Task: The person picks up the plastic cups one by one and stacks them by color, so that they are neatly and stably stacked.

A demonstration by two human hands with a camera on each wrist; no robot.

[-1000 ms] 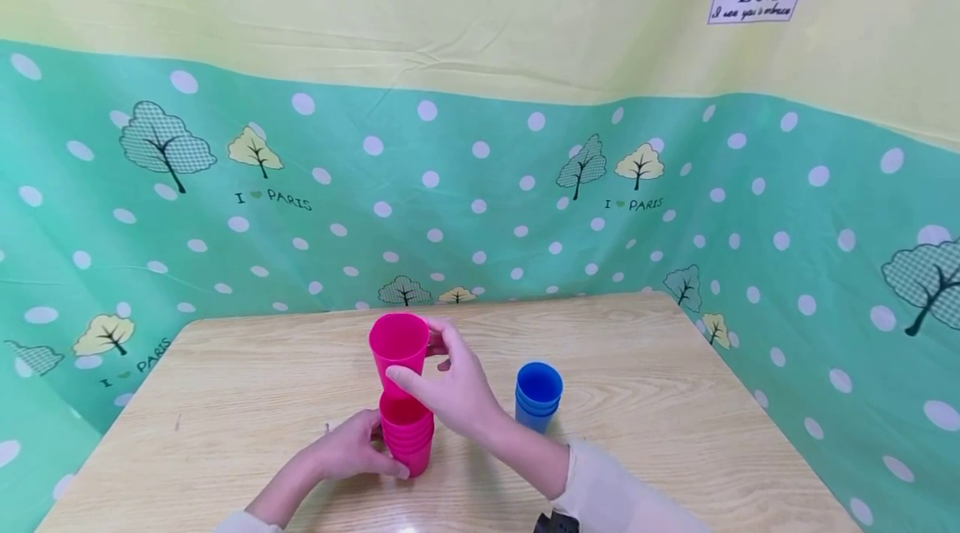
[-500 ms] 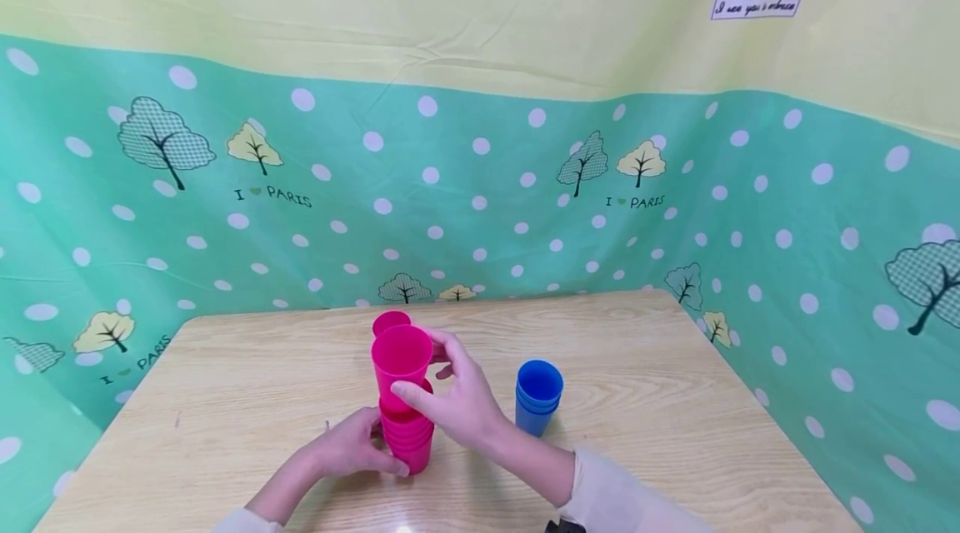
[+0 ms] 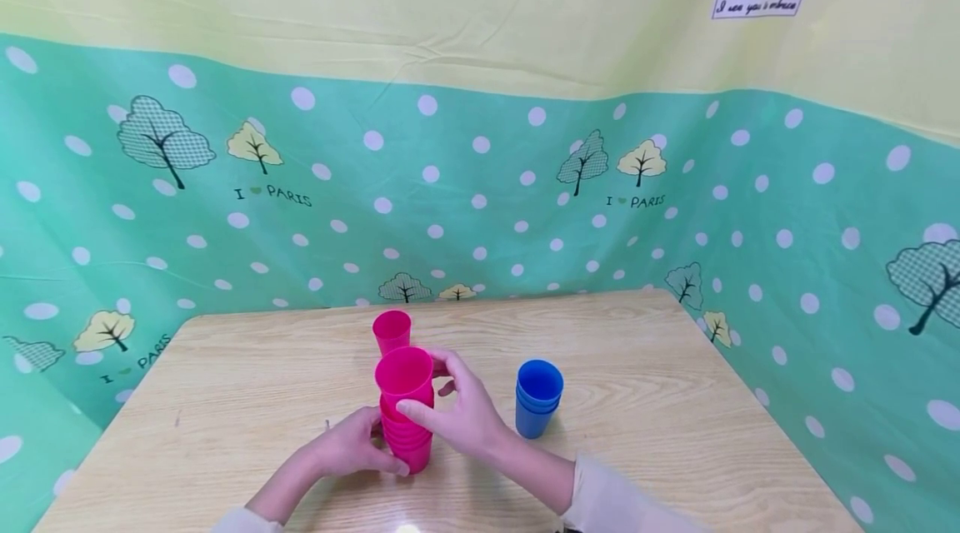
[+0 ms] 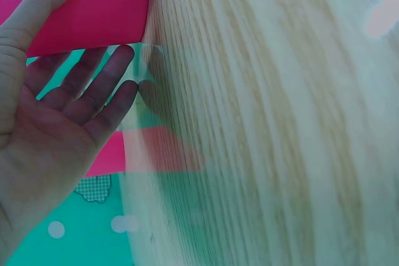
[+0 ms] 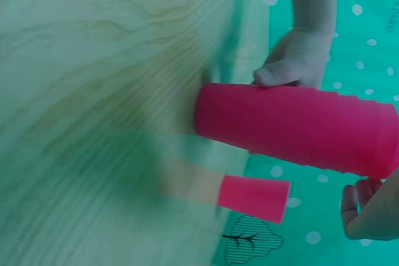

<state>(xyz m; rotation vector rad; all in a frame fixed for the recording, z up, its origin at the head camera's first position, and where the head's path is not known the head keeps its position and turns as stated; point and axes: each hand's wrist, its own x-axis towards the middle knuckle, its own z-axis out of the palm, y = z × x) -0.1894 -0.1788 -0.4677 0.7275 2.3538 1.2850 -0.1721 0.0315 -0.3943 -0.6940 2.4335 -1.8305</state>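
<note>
In the head view my left hand (image 3: 351,445) holds the lower part of a stack of pink plastic cups (image 3: 412,456) upright on the table. My right hand (image 3: 467,412) grips a pink cup (image 3: 403,379) at the top, thumb on its near side and fingers behind. This cup sits in the stack's mouth; how deep is hidden. The left wrist view shows my left thumb against the pink stack (image 4: 106,10), with several fingers beyond it. The whole stack (image 5: 287,123) appears sideways in the right wrist view, between both hands.
A single pink cup (image 3: 392,331) stands upright behind the stack. To the right is a short stack of blue cups (image 3: 536,416). All stand on a light wooden table (image 3: 637,450), with a green and yellow patterned cloth (image 3: 480,183) hanging behind and at the sides.
My right hand has moved down with the top pink cup, closing onto the stack. The single pink cup behind has come into sight. My left hand has stayed in place.
</note>
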